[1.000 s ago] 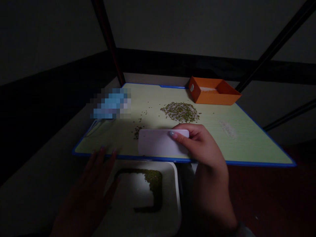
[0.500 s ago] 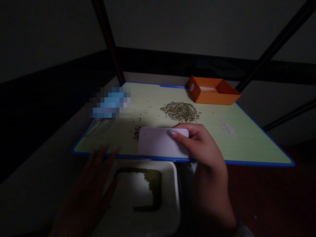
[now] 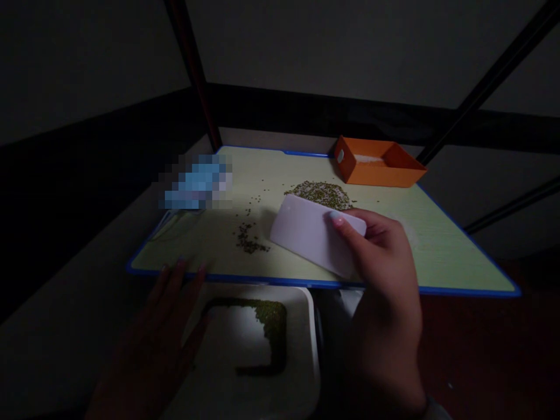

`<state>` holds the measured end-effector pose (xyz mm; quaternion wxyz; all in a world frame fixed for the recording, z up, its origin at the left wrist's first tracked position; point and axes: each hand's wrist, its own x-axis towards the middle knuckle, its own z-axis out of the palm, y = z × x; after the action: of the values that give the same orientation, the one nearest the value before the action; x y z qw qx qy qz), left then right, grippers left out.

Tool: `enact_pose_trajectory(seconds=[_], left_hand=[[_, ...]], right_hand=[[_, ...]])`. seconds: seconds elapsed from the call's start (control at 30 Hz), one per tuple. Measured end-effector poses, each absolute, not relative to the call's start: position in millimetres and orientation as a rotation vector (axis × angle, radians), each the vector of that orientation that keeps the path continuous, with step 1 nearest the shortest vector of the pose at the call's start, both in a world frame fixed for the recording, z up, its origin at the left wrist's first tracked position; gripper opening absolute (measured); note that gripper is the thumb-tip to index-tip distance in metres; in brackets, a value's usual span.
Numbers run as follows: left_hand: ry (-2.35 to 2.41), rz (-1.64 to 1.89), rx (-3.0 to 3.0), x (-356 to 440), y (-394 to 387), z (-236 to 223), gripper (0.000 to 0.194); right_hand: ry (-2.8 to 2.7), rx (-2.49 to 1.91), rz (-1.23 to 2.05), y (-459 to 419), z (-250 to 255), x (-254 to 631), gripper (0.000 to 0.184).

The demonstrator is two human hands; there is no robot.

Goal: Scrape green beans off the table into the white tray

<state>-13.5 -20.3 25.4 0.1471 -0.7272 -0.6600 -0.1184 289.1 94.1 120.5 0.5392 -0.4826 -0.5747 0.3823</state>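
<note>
My right hand [image 3: 385, 262] grips a flat white scraper card [image 3: 312, 233], tilted and lifted above a pale green board with a blue rim [image 3: 437, 256]. Just beyond the card lies a pile of small green beans [image 3: 319, 192]. A smaller scatter of beans [image 3: 249, 242] sits left of the card. My left hand [image 3: 157, 344] rests with fingers spread on the left edge of a white square tray [image 3: 301, 361], which sits below the board's front edge and holds green beans [image 3: 273, 321] along its upper and right sides.
An orange open box [image 3: 378, 166] stands at the board's far right corner. A blurred blue patch [image 3: 196, 184] lies at the far left of the board. A faint white powdery smear [image 3: 411, 230] marks the board right of my hand. Dark poles rise behind.
My right hand has lifted the card from the board's front edge, moved it right and away toward the big bean pile, and tilted it. The small bean scatter is now uncovered. The left hand stays put.
</note>
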Motion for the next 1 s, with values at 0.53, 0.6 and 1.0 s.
enact_pose_trajectory(seconds=[0.53,0.6,1.0], left_hand=[[-1.929,-0.344,-2.098,-15,-18,23,0.066],[-1.925,-0.344,-2.098,-15,-19,22,0.067],[-1.893,-0.359,-2.101,-13,-18,27,0.065]], right_hand=[[-1.356,-1.246,0.975,108,108,292,0.028],[-1.349,-1.256,0.95,111,107,293,0.029],[-1.379,-1.283,0.892,111,107,294,0.032]])
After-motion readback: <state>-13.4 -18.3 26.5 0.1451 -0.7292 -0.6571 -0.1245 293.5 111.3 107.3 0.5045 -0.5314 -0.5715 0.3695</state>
